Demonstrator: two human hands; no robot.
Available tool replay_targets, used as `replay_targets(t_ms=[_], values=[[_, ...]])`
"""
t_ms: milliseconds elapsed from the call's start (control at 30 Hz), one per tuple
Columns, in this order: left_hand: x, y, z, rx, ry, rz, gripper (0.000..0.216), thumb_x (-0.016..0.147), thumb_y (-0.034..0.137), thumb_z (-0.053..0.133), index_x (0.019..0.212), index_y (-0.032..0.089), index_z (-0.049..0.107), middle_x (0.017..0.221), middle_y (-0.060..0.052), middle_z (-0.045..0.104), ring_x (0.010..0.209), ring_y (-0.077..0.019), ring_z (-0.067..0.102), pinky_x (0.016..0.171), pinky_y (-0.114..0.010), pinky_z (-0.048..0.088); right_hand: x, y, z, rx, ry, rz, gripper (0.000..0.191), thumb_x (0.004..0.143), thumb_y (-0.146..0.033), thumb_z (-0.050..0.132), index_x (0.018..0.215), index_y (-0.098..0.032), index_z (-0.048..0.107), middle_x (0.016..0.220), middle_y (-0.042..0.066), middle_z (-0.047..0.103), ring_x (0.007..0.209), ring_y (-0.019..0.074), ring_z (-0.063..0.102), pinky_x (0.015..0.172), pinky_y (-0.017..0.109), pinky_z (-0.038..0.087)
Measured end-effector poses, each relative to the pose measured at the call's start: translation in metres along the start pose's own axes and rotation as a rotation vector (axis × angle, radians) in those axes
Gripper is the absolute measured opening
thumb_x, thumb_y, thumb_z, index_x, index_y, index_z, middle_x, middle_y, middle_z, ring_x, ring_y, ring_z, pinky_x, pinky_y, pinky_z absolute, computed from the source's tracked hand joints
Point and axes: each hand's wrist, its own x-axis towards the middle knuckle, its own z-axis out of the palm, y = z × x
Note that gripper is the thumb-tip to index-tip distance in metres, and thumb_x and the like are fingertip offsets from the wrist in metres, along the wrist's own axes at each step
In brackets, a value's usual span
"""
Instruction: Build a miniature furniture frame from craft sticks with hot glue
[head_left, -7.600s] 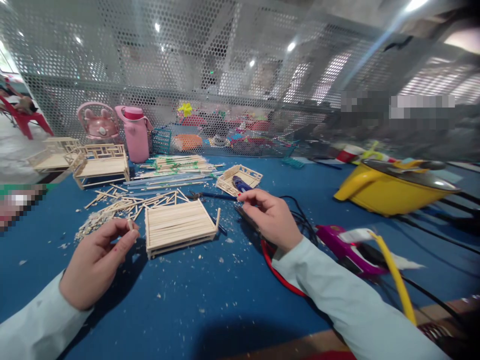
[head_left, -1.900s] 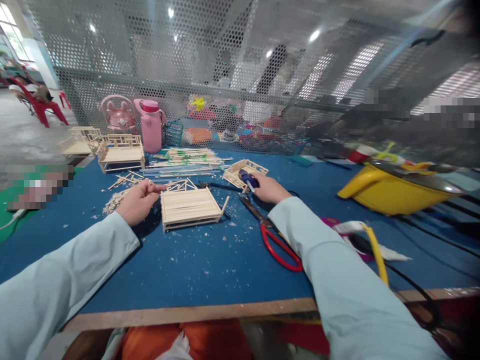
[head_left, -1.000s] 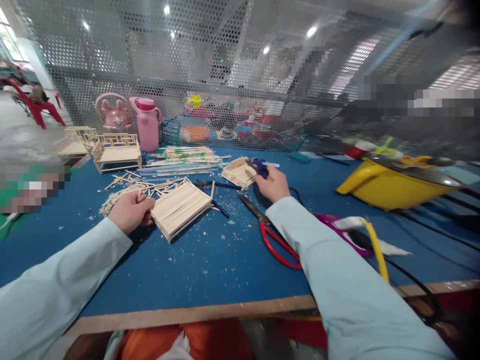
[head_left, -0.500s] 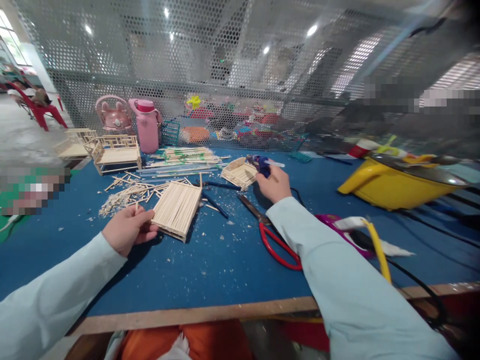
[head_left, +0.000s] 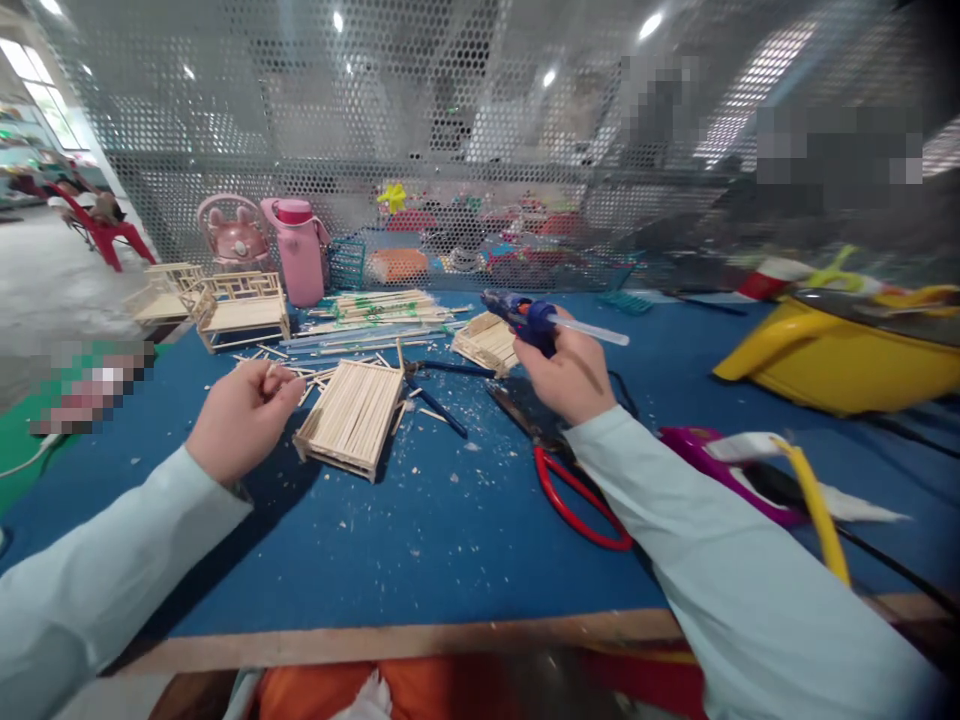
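Slatted rectangular frame of pale wooden sticks (head_left: 351, 412) is lying on the blue tabletop (head_left: 420, 565) just beside the left hand (head_left: 238, 420), whose fingertips are pinching a short pale stick (head_left: 271, 369), while the right hand (head_left: 574, 372) is gripping a dark-blue plastic glue gun (head_left: 534, 322). Blue-handled metal pliers (head_left: 457, 369) are crowding its far right corner, and red-handled metal scissors (head_left: 583, 500) are lying near the right forearm. Compared with half a second ago, the left hand is no longer touching the frame.
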Motion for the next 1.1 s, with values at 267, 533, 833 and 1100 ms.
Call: replay_targets(t_ms=[267,533,833,1100], values=[[0.057,0.029,0.053,-0.497,-0.401,0.155,0.022,0.055,0.003,0.039,0.062,0.021,0.028,0.107,-0.005,0.062,0.110,-0.0176,0.051,0.093,-0.036,0.036,-0.006,-0.001,0.006,0.089,-0.015,-0.060,0.040,0.070,-0.019,0.051,0.109,-0.011,0.055,0.110,0.013,0.061,0.103,0.0265,0.055,0.091,0.044,0.041],[0.051,0.018,0.069,-0.399,-0.463,0.322,0.023,0.064,0.002,0.037,0.074,0.021,0.044,0.111,-0.005,0.061,0.123,-0.0168,0.040,0.104,-0.038,0.025,-0.006,-0.002,0.007,0.098,-0.033,-0.068,0.041,0.070,-0.018,0.051,0.110,-0.010,0.054,0.111,0.014,0.060,0.105,0.0266,0.054,0.092,0.043,0.041],[0.051,0.011,0.075,-0.250,-0.471,0.410,0.026,0.066,0.004,0.036,0.081,0.021,0.049,0.120,-0.005,0.057,0.126,-0.0179,0.035,0.105,-0.040,0.025,-0.008,-0.001,0.011,0.088,-0.066,-0.061,0.041,0.071,-0.016,0.050,0.112,-0.012,0.053,0.116,0.013,0.057,0.106,0.0253,0.053,0.095,0.043,0.039],[0.050,0.012,0.077,-0.179,-0.482,0.412,0.033,0.078,0.015,0.037,0.107,0.019,0.052,0.130,-0.007,0.049,0.131,-0.0214,0.027,0.107,-0.041,0.021,-0.009,-0.005,0.012,0.109,-0.088,-0.044,0.043,0.070,-0.017,0.049,0.112,-0.014,0.051,0.114,0.012,0.058,0.104,0.0248,0.053,0.094,0.042,0.038]])
